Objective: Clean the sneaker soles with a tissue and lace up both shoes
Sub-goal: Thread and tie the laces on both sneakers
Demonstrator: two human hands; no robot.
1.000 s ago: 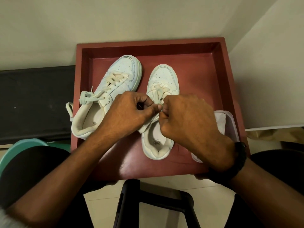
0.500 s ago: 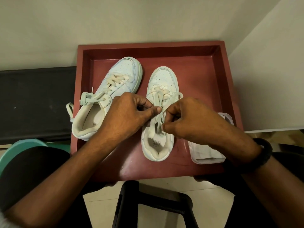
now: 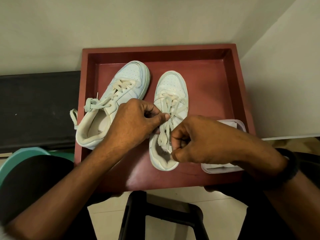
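A dark-red wooden tray [image 3: 155,49] sits in a cream-walled corner beside a black bench [image 3: 38,108]. On it lie a tied white leather sneaker [image 3: 126,84] and a second white sneaker [image 3: 171,85], whose cream lace [image 3: 165,130] the left hand [image 3: 136,122] and right hand [image 3: 199,141] each pinch. The right forearm half-hides a clear plastic box of white tissue [image 3: 239,124].

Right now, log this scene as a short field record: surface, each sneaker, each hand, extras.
surface: red tray
left sneaker: upright, laced, lace ends knotted near the collar
right sneaker: upright, toe pointing away from the person, lace loose at the top
left hand: pinches the lace above the tongue
right hand: grips the lace over the shoe opening
extras: clear container holding tissues, at the tray's right side, partly hidden by the right arm; black wristband
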